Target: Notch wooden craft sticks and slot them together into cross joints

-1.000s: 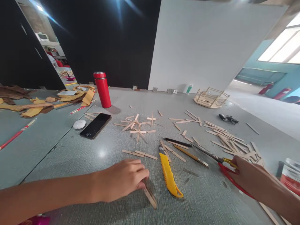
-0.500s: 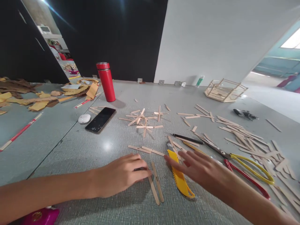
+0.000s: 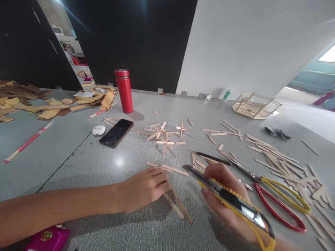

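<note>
My right hand (image 3: 222, 195) is wrapped around a yellow utility knife (image 3: 235, 200), raised off the table, its blade pointing to the upper left. My left hand (image 3: 149, 188) has its fingers curled together over the upper ends of two wooden craft sticks (image 3: 178, 209), which lie side by side on the table. The fingertips hide those ends. Just beyond my left hand, more craft sticks (image 3: 174, 170) lie end to end in a row. Small star-shaped stick pieces (image 3: 166, 143) stand farther back.
Red-and-yellow-handled snips (image 3: 258, 179) and a black pen (image 3: 213, 158) lie at right, beside a pile of loose sticks (image 3: 282, 160). Farther off are a stick frame (image 3: 255, 106), a red flask (image 3: 124, 92), a phone (image 3: 116, 133) and a white earbud case (image 3: 98, 130).
My right hand has picked up the utility knife from the table and turned it blade-forward. My left fingers have closed over the two sticks' upper ends. The view has shifted slightly.
</note>
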`<control>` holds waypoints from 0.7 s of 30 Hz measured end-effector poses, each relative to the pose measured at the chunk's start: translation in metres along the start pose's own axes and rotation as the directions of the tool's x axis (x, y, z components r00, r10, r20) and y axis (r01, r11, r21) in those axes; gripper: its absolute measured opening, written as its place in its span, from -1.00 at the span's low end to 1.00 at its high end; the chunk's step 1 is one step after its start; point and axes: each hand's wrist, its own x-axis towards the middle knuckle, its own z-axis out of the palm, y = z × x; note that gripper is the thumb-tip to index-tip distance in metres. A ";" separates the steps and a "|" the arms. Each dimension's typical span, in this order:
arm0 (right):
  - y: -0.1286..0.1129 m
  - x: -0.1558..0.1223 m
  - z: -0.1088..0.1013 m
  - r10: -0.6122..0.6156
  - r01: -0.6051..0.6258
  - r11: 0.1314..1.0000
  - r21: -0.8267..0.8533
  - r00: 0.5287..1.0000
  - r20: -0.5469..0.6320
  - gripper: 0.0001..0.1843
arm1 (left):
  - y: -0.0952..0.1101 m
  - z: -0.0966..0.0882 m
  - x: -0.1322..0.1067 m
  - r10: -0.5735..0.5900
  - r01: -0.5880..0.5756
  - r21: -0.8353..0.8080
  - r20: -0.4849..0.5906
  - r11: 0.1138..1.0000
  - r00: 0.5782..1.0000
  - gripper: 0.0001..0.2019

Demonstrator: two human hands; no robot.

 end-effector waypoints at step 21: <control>-0.017 -0.004 0.032 0.453 -0.558 0.718 0.417 0.829 0.328 -0.65 | 0.015 -0.020 -0.019 -0.049 0.123 -0.299 0.244 0.946 0.969 -0.63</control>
